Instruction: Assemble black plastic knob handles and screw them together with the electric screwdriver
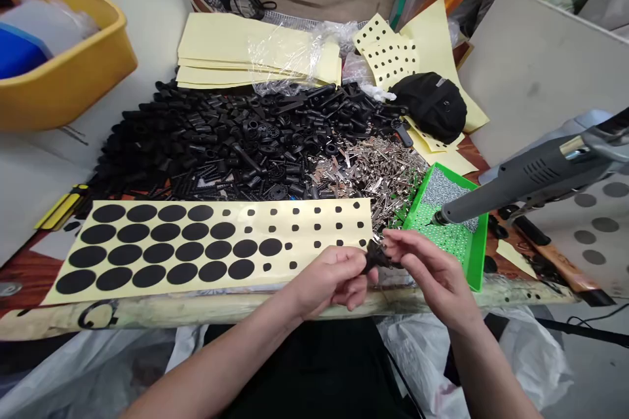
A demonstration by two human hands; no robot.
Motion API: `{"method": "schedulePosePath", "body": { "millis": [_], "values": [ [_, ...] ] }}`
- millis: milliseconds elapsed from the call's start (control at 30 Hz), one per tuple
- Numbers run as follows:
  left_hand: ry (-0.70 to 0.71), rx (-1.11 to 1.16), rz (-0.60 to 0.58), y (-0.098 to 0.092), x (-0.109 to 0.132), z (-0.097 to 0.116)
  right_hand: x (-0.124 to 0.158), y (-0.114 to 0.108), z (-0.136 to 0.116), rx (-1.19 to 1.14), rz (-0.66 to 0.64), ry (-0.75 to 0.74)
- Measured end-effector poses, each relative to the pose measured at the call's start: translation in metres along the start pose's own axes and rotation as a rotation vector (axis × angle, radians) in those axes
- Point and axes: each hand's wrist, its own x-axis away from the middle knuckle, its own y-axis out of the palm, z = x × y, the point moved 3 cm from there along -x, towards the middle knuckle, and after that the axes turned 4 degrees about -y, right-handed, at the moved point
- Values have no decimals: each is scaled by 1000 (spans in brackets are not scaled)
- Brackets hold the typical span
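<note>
My left hand [339, 275] pinches a small black plastic part [375, 258] above the table's front edge. From the other side, the fingertips of my right hand [427, 268] close on the same part, near a small shiny bit of metal at its top. Exactly what the right fingers grip is too small to tell. Just left of both hands lies a yellow sheet [196, 236] with rows of black round stickers and small black dots. Behind the hands is a pile of small metal clips [383, 177]. A green tray [479, 255] with many tiny screws stands to the right.
A heap of black plastic parts [236, 137] spreads across the back. A grey electric screwdriver [521, 177] hangs over the tray, its tip low above it. Yellow sheets [226, 42] and a black cloth bundle [432, 105] lie behind. A yellow bin [73, 78] juts in at left.
</note>
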Motion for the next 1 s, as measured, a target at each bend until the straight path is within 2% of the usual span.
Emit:
{"method": "schedulePosePath", "body": {
  "millis": [100,200,300,367,433,500,600,700,767,833,1000],
  "values": [
    [-57,88,-111,1,4,5,-5,-2,-6,20,-31,-145],
    [-125,161,-194,2,5,2,-7,2,-11,4,-29,-210],
    [-175,236,-233,1,4,-3,-7,5,-13,-3,2,-250],
    [-211,264,-216,-1,3,-7,-6,5,-14,10,29,-282],
    [-232,252,-169,-3,2,-9,-6,6,-14,37,68,-301],
    [-175,187,-77,-4,1,-6,-6,8,-12,75,111,-298],
    [79,-29,151,-2,5,8,-7,11,-11,145,177,-280],
    [320,-367,336,4,11,22,-6,15,-13,204,221,-280],
    [391,-538,399,7,12,27,-5,18,-13,230,229,-283],
    [428,-615,455,8,12,28,-4,22,-13,249,239,-279],
    [464,-623,540,5,11,26,-3,28,-9,245,241,-264]
  ]
}}
